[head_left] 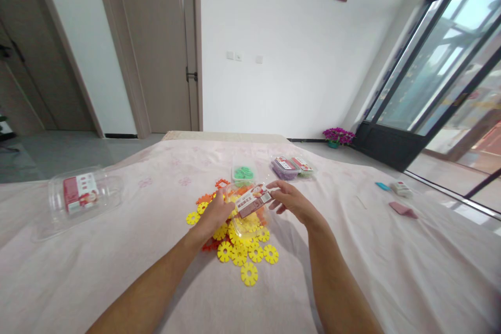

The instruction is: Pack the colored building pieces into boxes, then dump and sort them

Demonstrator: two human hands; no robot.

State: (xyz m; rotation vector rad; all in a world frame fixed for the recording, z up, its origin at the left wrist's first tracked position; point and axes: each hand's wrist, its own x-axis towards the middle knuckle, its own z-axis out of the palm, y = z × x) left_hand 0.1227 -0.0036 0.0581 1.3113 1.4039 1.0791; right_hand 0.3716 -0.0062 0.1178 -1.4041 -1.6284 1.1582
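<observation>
The person's left hand (219, 213) pinches the left side of a clear container (250, 228), which is held over a heap of yellow discs (239, 255) on the pink cloth (391, 261). Orange and yellow pieces (261, 215) show through the plastic; which lie inside cannot be told. The right hand (291, 200) has its fingers bent and slightly parted at the right end of the red-and-white label (253, 201); whether that grip pinches anything cannot be told. Orange-red discs (204, 199) lie among the yellow. Just beyond sits a tub (242, 160) of green pieces (243, 173), with 2 labelled packs (284, 168) near it.
</observation>
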